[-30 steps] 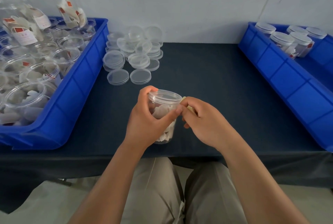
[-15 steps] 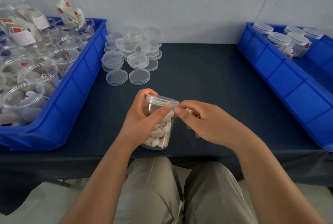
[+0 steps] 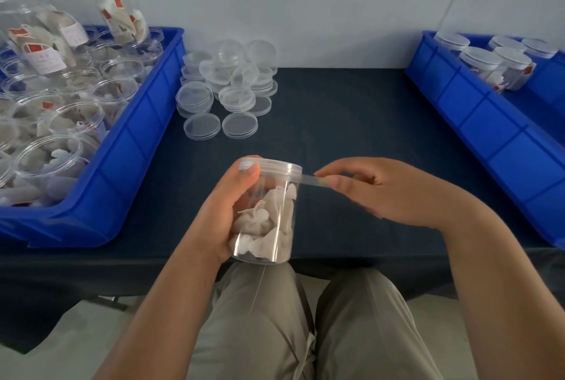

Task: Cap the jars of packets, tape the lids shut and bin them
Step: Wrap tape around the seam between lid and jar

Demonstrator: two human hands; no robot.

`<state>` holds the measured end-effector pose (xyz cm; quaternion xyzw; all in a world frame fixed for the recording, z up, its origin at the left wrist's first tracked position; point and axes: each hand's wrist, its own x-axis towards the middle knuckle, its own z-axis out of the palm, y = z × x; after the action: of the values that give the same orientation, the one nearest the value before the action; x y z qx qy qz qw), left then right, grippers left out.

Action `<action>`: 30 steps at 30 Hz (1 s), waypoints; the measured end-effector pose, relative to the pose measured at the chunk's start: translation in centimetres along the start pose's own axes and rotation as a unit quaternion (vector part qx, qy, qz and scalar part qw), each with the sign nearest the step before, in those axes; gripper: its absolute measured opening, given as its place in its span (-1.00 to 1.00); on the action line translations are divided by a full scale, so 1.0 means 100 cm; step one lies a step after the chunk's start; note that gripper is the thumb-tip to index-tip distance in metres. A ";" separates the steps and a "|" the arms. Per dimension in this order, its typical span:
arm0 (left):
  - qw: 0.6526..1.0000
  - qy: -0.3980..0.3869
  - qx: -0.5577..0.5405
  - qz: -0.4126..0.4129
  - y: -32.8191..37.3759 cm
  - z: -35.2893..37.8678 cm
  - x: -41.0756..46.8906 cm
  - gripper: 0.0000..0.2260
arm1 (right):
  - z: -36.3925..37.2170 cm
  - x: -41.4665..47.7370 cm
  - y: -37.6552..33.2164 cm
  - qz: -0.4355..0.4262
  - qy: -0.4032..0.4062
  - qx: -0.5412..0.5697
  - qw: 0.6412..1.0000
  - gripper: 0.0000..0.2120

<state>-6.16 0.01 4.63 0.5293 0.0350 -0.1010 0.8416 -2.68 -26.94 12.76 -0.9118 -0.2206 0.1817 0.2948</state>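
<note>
My left hand [image 3: 226, 211] wraps its grip round the jar [image 3: 269, 220] of packets, tilted over the bench's [image 3: 351, 123] near edge, thumb on the lid [image 3: 270, 167]. My right hand [image 3: 367, 190] pinches clear tape [image 3: 313, 180] stretched from the lid's right rim. I judge the jar light, thin-walled and slick, so it is best held around the body with a gentle squeeze.

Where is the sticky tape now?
Head view, centre: the tape strip runs from the lid of the jar, gripped by the left hand, to the right hand pinching it.
</note>
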 end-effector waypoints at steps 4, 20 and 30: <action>0.996 -0.054 -0.075 -0.018 -0.002 0.003 -0.002 -0.27 | 0.003 0.003 0.001 -0.005 0.010 0.002 1.000 -0.59; 0.989 -0.128 -0.061 0.037 -0.015 0.009 0.002 -0.56 | 0.038 0.004 -0.003 -0.043 0.035 0.078 0.995 -0.60; 0.989 0.030 0.146 0.002 0.002 0.013 -0.002 -0.43 | 0.047 -0.002 -0.006 -0.013 0.114 0.067 0.991 -0.44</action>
<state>-6.40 -1.07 5.37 0.6492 0.0435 -0.0873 0.7543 -5.23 -24.46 9.62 -0.9018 -0.1846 0.0869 0.3810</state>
